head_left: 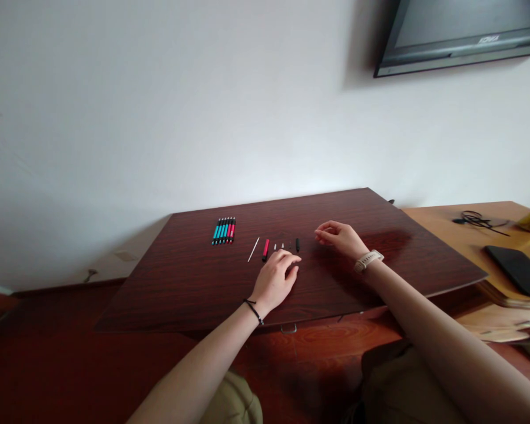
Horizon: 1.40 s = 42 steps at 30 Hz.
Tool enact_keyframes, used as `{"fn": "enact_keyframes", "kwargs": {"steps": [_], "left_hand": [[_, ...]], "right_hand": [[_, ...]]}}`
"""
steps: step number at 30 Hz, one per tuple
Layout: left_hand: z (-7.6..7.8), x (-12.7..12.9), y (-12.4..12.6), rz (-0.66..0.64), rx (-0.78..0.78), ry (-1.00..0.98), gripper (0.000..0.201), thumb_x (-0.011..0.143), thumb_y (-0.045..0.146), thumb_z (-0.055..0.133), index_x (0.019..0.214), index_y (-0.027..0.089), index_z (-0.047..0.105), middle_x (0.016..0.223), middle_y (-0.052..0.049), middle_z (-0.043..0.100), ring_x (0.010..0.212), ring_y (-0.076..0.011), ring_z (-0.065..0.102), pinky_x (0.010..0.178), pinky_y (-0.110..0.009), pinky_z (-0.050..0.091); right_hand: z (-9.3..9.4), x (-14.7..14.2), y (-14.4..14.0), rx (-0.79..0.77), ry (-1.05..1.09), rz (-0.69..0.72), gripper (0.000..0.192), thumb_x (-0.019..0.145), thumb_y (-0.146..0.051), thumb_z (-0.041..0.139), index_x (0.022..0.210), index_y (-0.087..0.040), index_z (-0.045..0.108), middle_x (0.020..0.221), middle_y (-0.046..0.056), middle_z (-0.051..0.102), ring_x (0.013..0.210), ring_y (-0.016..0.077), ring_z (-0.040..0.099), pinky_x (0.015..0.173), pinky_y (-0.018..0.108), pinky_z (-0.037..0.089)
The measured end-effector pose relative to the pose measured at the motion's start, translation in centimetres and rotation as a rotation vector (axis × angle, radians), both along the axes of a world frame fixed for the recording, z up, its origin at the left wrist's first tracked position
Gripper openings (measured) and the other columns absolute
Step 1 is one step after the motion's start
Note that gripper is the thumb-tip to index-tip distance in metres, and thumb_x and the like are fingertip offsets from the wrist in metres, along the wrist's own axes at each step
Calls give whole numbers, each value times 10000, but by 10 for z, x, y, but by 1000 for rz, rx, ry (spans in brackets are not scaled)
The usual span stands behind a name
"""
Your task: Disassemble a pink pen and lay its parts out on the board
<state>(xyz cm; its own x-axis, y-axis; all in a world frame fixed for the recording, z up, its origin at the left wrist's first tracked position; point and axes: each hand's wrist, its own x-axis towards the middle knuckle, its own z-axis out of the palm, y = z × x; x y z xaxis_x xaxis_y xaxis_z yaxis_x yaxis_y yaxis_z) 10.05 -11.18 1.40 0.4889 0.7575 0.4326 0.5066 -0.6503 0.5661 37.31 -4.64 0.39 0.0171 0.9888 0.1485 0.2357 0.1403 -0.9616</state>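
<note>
My left hand (275, 279) is low over the dark tabletop, its fingers loosely stretched and the thumb apart, with nothing visible in it. Just beyond its fingertips lies a row of pen parts: a white refill (253, 249), a pink pen barrel (265, 250), small pale pieces (282, 245) and a short black piece (297, 244). Part of the row may be hidden by the fingers. To the right of the black piece, my right hand (341, 237) has its fingers curled and the tips close together; anything between them is too small to make out.
Several assembled pens (223, 231), blue and pink, lie side by side on the brown table (181, 277) at the left. Beside the table, a lighter wooden desk (441, 221) carries a black cable (477, 219) and a dark phone-like slab (519, 268). A television (463, 44) hangs on the wall.
</note>
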Motion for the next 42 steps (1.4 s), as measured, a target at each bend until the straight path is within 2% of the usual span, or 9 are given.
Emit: {"fn": "enact_keyframes", "kwargs": {"steps": [3, 6, 14, 21, 30, 33, 36, 39, 42], "left_hand": [[0, 0, -1, -32, 10, 21, 237, 1023, 142, 576, 1174, 232, 735, 1170, -88, 703, 1121, -247, 679, 1017, -391, 567], [1, 1, -2, -54, 31, 51, 240, 1028, 148, 576, 1183, 233, 737, 1169, -87, 706, 1126, -247, 676, 1015, -390, 568], [2, 3, -3, -82, 78, 140, 222, 1040, 148, 572, 1151, 232, 745, 1149, -68, 696, 1107, -223, 672, 1006, -367, 576], [2, 3, -4, -85, 84, 179, 224, 1055, 161, 555, 1160, 233, 739, 1155, -69, 691, 1112, -223, 669, 1006, -365, 577], [0, 2, -3, -115, 102, 182, 295, 1050, 78, 499, 1152, 217, 739, 1161, -68, 689, 1119, -210, 656, 1000, -348, 570], [3, 1, -4, -118, 112, 192, 274, 1057, 98, 506, 1127, 216, 744, 1144, -67, 693, 1117, -211, 656, 1004, -350, 573], [5, -2, -6, -126, 130, 228, 246, 1071, 139, 515, 1103, 215, 747, 1131, -67, 704, 1102, -215, 659, 1005, -358, 579], [6, -7, -8, -157, 158, 285, 224, 1083, 191, 528, 1140, 209, 744, 1165, -74, 722, 1130, -228, 666, 1044, -385, 578], [5, -14, -10, -202, 157, 321, 201, 1073, 245, 577, 1179, 196, 740, 1253, -94, 740, 1235, -254, 668, 1130, -423, 551]], "right_hand": [[-7, 6, 3, 46, -53, -6, 410, 789, -538, 867, 1013, -219, 740, 928, 74, 821, 829, 237, 757, 797, 381, 612], [-13, 4, 3, 107, -195, -1, 293, 824, -490, 836, 942, -229, 773, 970, 64, 825, 902, 250, 766, 893, 400, 604], [-22, -16, 7, 185, -405, 25, 145, 874, -338, 778, 981, -241, 793, 942, 24, 824, 851, 212, 760, 832, 335, 591], [-20, -29, 6, 234, -442, 22, 270, 864, -215, 764, 1128, -257, 728, 981, 10, 822, 813, 187, 746, 804, 323, 594], [-25, -27, 5, 244, -474, 6, 382, 871, -166, 702, 1238, -266, 685, 1091, 7, 806, 797, 164, 727, 826, 325, 586], [-19, -29, -2, 284, -543, -46, 427, 883, -131, 653, 1295, -240, 668, 1170, 51, 776, 802, 171, 718, 835, 334, 589], [-4, -35, -18, 358, -638, -102, 413, 941, -155, 617, 1348, -213, 648, 1209, 99, 737, 832, 199, 713, 822, 350, 596], [17, -47, -44, 459, -626, 57, 313, 1045, -262, 580, 1345, -221, 657, 1176, 100, 734, 924, 223, 724, 860, 362, 604], [32, -59, -69, 572, -585, 417, 345, 1085, -357, 578, 1401, -236, 642, 1305, 115, 727, 1190, 254, 701, 1061, 413, 567]]}}
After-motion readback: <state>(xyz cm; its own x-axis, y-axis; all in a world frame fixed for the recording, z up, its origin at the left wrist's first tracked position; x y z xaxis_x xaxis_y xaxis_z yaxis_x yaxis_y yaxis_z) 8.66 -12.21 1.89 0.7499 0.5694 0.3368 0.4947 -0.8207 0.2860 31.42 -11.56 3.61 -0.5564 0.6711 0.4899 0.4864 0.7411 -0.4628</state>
